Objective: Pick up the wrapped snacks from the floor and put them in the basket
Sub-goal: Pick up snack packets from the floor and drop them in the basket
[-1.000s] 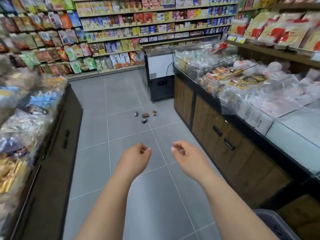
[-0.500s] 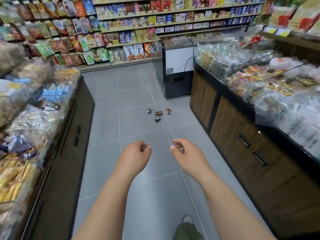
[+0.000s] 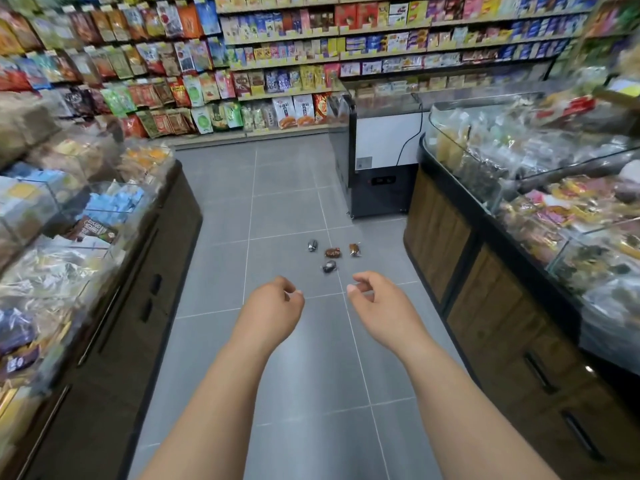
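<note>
- My fingers (image 3: 290,289) on the left hand (image 3: 273,306) are loosely curled toward the palm and hold nothing, thumb resting near the fingertips
- My right hand (image 3: 377,303) is the same: fingers softly bent, thumb forward, nothing in it
- Both hands hang in the air over the grey tiled floor (image 3: 294,393), apart from each other, with my bare forearms reaching in from the bottom of the view
- Just beyond my hands, four wrapped snacks lie on the floor in a small cluster, none touching my hands
- The nearest is a dark wrapped snack (image 3: 329,266), lying between my two hands in the view and a little further out
- Behind it, in a rough row: a silver-dark snack (image 3: 312,245) on the left, a red-brown snack (image 3: 333,252) in the middle, an orange-brown snack (image 3: 354,250) on the right
- To my left runs a dark counter (image 3: 114,323) piled with bagged goods
- To my right stands a wooden-fronted counter (image 3: 485,306) with clear bins of wrapped food on top
- Past the snacks, at the end of the right counter, sits a white and black cabinet (image 3: 381,161)
- Farthest off, wall shelves (image 3: 311,46) are packed with colourful packets
</note>
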Demonstrator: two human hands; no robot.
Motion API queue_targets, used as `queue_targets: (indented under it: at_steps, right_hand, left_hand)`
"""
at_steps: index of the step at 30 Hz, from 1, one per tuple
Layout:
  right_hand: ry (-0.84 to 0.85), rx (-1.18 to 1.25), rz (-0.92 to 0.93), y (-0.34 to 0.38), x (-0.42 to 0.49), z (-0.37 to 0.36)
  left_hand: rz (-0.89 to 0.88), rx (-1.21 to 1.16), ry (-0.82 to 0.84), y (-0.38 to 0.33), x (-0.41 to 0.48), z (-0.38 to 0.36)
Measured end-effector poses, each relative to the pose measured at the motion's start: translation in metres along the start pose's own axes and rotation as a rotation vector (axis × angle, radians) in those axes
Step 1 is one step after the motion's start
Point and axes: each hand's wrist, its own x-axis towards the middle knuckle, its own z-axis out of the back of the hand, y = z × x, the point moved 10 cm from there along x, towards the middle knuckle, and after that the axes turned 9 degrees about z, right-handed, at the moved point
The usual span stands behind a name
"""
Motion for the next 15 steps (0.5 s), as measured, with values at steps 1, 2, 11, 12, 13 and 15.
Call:
queue_targets:
  at_steps: [1, 2, 11, 12, 13, 15]
  right_hand:
    - [0.007, 0.0, -0.004, -0.004, 0.013, -0.001]
    - [0.015, -0.009, -0.008, -0.008, 0.027, -0.003]
    - [0.051, -0.081, -0.051, -0.035, 0.183, -0.034]
    - [0.052, -0.088, -0.055, -0.034, 0.205, -0.038]
    - [0.054, -0.097, -0.056, -0.034, 0.228, -0.043]
    - [0.059, -0.107, -0.066, -0.03, 0.275, -0.052]
  left_hand:
    - [0.011, 0.001, -0.001, -0.002, 0.014, -0.002]
    - [0.02, 0.0, -0.003, -0.004, 0.028, -0.005]
    - [0.047, -0.019, 0.03, -0.021, 0.191, -0.019]
    - [0.043, -0.023, 0.038, -0.023, 0.215, -0.018]
    - [0.035, -0.024, 0.051, -0.026, 0.239, -0.016]
    - [0.004, 0.0, 0.103, -0.035, 0.286, -0.013]
